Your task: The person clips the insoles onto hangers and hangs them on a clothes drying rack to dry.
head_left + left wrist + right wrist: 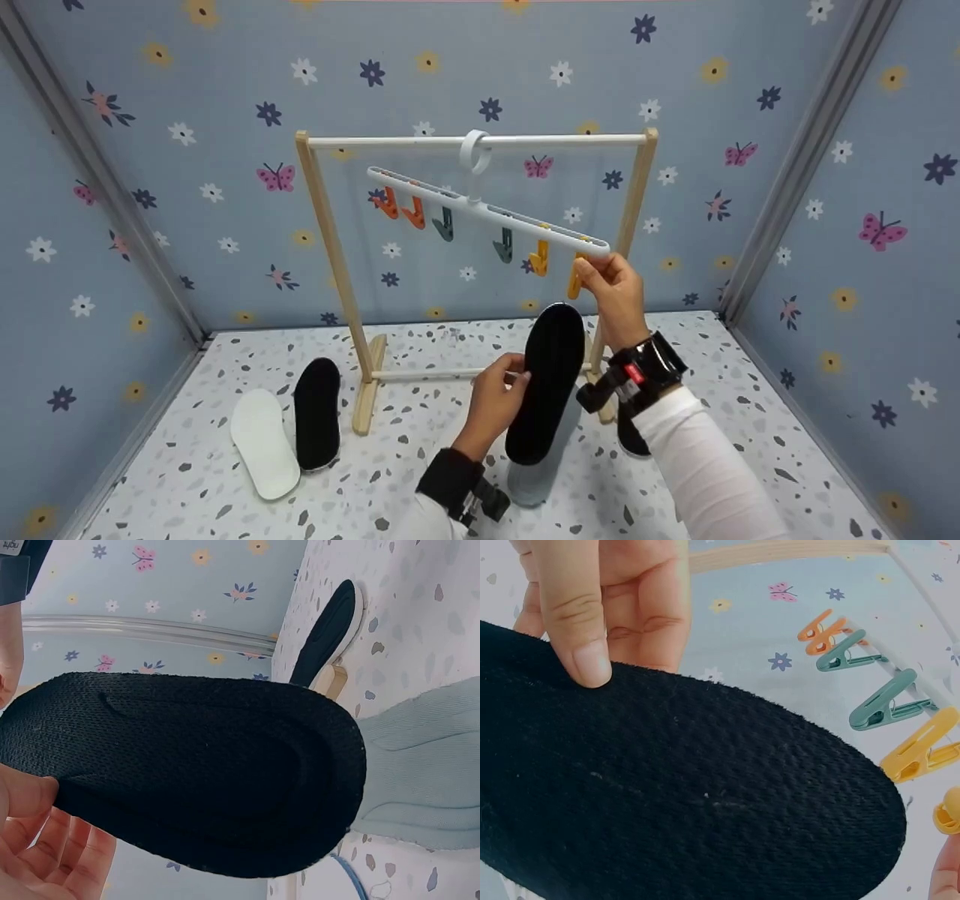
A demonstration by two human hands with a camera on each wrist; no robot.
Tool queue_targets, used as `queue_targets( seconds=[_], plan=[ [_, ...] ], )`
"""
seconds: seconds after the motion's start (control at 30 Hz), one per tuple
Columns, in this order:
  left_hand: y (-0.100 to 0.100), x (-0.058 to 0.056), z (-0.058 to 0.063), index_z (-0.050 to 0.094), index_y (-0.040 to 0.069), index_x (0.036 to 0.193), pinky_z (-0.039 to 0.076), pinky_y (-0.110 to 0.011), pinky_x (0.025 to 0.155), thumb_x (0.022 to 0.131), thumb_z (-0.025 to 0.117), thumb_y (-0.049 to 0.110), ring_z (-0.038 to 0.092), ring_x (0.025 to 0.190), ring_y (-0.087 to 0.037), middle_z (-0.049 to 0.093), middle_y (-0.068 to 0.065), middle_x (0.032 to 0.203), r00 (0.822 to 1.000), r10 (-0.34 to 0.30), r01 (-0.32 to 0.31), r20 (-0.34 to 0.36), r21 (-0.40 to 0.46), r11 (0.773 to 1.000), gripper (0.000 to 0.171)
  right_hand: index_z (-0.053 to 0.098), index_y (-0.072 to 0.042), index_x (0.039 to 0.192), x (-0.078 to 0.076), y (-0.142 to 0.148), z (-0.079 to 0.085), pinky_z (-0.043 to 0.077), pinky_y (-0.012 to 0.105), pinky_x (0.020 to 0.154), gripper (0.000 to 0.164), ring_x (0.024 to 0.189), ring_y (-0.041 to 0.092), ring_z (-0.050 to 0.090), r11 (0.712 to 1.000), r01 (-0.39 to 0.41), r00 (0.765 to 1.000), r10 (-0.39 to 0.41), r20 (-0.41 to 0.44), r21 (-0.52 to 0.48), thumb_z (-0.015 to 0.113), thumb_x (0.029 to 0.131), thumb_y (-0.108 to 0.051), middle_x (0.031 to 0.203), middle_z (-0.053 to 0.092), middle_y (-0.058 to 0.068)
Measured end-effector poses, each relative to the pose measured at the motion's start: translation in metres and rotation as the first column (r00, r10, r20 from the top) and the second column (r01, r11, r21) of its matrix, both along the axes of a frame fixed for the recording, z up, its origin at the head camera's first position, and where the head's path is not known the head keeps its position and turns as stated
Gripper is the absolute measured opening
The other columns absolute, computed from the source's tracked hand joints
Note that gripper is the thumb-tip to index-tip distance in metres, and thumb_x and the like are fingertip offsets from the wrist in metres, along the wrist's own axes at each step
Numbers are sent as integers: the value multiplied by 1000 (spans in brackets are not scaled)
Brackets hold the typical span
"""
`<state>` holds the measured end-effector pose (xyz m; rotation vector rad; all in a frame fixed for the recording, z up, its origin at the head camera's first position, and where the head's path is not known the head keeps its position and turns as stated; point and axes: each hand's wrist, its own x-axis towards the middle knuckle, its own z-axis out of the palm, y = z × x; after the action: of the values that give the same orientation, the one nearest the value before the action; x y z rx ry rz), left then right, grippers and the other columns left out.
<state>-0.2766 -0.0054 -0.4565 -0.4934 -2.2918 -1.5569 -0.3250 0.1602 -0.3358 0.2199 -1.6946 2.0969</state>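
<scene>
A black insole (551, 382) stands nearly upright, raised off the table, in the grip of my left hand (495, 405). In the right wrist view the thumb presses on its face and the other fingers lie behind it. My right hand (621, 296) pinches the outermost yellow clip (576, 277) at the right end of a white clip hanger (487, 208), which tilts down on that side. The insole's upper tip is just below this clip. Another yellow clip (540, 259), two green clips and two orange clips hang further along the bar.
A wooden rack (322, 232) with a white top rail (562, 140) carries the hanger. On the speckled table lie a white insole (264, 442) and a black one (317, 416) at left, a grey insole (534, 487) below the held one, and another black insole (631, 435) partly behind my right wrist.
</scene>
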Motion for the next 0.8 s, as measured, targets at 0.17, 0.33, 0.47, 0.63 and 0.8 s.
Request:
queue_targets(
  seconds=[0.17,0.33,0.47,0.63,0.8],
  plan=[
    [-2,1,4,65,10,105,50,-30,73,91,60,7,63,82,-18,66,-4,95,1000,-11,10,22,29,1000,16,57,-3,89,1,-1,1,48,23,72,5,73,9,54,1000,-1,1000,1,0,1,62,89,-4,79,58,0],
    [-3,1,4,65,9,103,50,-29,71,90,60,6,62,78,-14,66,-3,93,999,-14,14,-31,24,1000,15,58,-2,91,0,-1,1,48,23,72,5,73,9,55,1000,-4,1000,4,1,-12,62,89,-4,79,58,0],
    [-2,1,6,66,8,102,50,-29,70,89,61,5,62,77,-13,66,-3,93,999,-11,12,-45,19,1000,15,58,-2,90,0,-1,1,49,23,72,5,73,9,56,1000,-10,1000,10,-1,-29,62,89,-3,79,59,-1],
    [0,1,11,66,10,105,50,-30,74,90,61,8,63,81,-17,66,-3,95,1000,-8,8,19,5,1000,15,59,-3,88,-1,-1,1,48,23,71,5,72,8,56,998,-24,1000,23,-12,-54,63,88,-3,77,58,-1],
    [0,0,12,65,10,105,50,-29,74,90,62,9,63,81,-17,66,-3,95,999,-6,6,43,5,1000,16,59,-3,87,-1,-2,1,48,23,70,4,70,8,56,997,-31,999,30,-20,-73,63,88,-2,76,58,-1]
  ],
)
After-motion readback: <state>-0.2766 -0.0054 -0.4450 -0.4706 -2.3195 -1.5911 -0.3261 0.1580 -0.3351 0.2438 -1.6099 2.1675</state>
